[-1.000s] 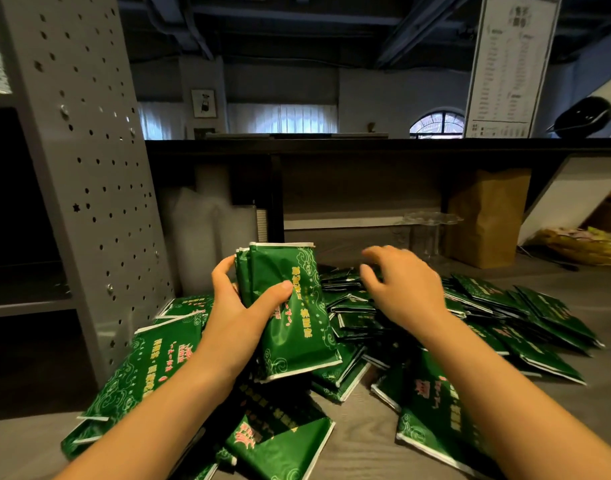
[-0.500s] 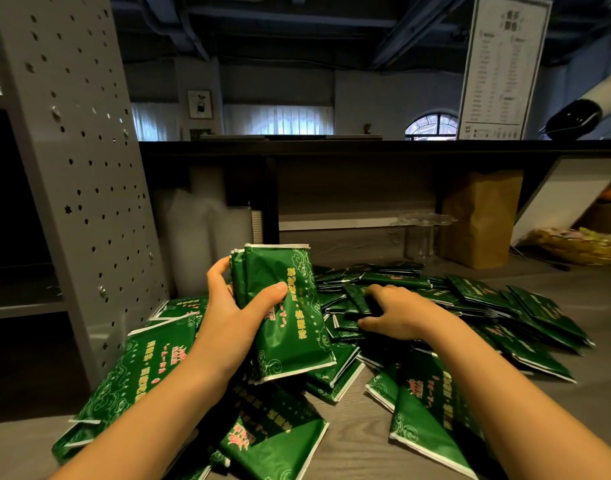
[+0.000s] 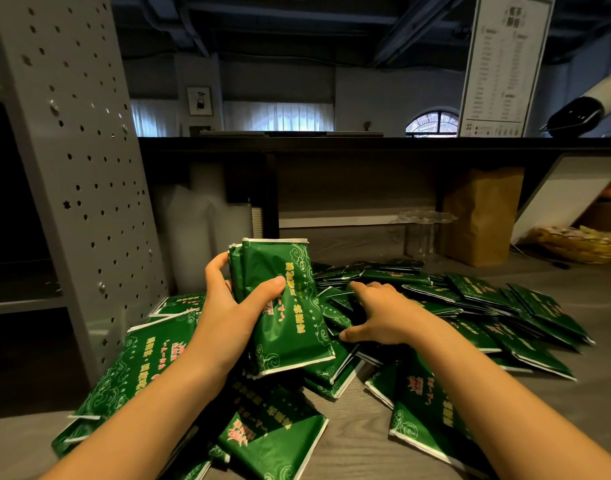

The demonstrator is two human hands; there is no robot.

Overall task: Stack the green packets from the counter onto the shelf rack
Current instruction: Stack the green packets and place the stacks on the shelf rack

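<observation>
Gathering packets, by the look of it: left hand clasped round an upright bundle of green packets, thumb across the front, fingers behind. Laid on the loose heap strewn over the counter, right hand with fingers spread, nothing lifted. Just left, shelf rack with perforated side panel. Next, probably: pinch another packet off the heap, square it against the bundle, then carry the lot leftwards onto a shelf.
</observation>
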